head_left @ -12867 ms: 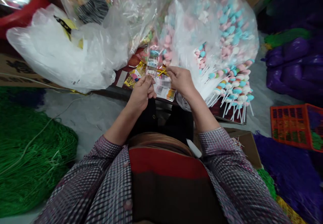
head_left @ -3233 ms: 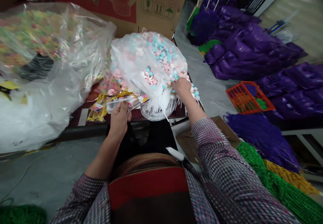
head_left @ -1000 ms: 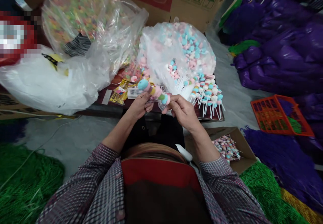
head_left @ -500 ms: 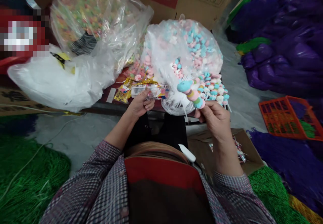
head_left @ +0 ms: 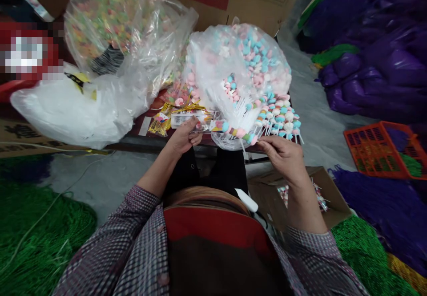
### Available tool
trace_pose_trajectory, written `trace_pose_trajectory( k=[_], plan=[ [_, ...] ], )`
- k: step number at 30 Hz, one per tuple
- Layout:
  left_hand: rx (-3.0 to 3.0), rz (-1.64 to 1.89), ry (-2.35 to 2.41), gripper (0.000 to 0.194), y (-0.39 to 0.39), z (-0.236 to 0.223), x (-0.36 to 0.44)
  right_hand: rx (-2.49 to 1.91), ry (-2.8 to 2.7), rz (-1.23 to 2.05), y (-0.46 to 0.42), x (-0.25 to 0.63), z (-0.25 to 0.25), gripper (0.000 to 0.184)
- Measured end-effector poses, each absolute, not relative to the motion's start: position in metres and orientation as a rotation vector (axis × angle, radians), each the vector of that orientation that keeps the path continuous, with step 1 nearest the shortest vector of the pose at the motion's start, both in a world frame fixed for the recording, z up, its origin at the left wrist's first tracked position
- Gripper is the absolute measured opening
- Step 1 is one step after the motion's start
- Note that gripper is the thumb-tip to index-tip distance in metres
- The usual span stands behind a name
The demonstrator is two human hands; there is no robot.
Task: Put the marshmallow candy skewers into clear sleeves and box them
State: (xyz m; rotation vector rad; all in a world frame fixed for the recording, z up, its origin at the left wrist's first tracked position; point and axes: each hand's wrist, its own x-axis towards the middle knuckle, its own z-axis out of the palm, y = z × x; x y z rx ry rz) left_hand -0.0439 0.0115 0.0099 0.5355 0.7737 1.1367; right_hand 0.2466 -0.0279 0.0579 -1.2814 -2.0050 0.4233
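Note:
My left hand (head_left: 184, 138) pinches a clear printed plastic sleeve (head_left: 204, 124) over the table's front edge. My right hand (head_left: 283, 156) grips the stick end of a marshmallow skewer (head_left: 238, 132), threaded with blue, pink and green pieces. The skewer lies level between the hands, its far end at the sleeve's mouth; I cannot tell how far inside it is. Behind it are white sticks (head_left: 243, 115) and a pile of threaded skewers (head_left: 283, 113). Gold twist ties (head_left: 156, 127) lie beyond my left hand.
A big bag of pink and blue marshmallows (head_left: 267, 55) stands behind the skewers. At left are a bag of colourful candies (head_left: 100, 15) and a white plastic bag (head_left: 73, 118). A cardboard box (head_left: 335, 218) holds wrapped skewers, below an orange basket (head_left: 375, 149).
The marshmallow skewer has swung from tilted up to level, its far end moving left to the sleeve's mouth. My left hand keeps holding the sleeve.

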Motion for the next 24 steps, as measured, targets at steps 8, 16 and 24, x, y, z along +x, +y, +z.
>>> trace_pose_trajectory(
  k=[8, 16, 24],
  plan=[
    [0.724, 1.156, 0.827, 0.054, 0.015, 0.002, -0.050, -1.253, -2.040, 0.420, -0.027, 0.249, 0.055, 0.015],
    [0.911, 1.110, 0.886, 0.052, 0.015, 0.017, -0.059, -1.265, -1.956, 0.529, -0.028, 0.249, 0.043, 0.016],
    [0.924, 1.081, 0.934, 0.047, 0.015, 0.020, -0.056, -1.338, -1.879, 0.463, -0.035, 0.235, 0.027, 0.016]
  ],
)
